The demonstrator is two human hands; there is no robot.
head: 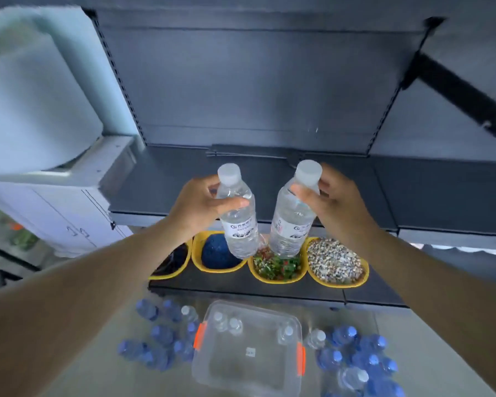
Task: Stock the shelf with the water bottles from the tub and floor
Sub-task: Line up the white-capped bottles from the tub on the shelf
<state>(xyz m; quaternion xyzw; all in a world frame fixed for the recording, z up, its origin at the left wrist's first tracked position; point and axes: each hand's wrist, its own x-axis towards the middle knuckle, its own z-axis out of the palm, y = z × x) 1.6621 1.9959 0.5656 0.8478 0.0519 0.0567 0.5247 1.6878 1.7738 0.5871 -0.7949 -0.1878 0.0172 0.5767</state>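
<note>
Fingers (pixel 235 202) of each hand clamp a clear bottle by its shoulder, both upright, caps up.
Left bottle (pixel 238 213) and right bottle (pixel 294 213) hang just near of the bare grey shelf (pixel 355 190), which lies farther off; both hands are equally close.

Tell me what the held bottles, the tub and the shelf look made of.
Left bottle and right bottle: clear thin plastic, see-through, paper-like labels. Tub: translucent plastic, orange clips. Shelf: likely painted metal, matte dark grey.
</note>
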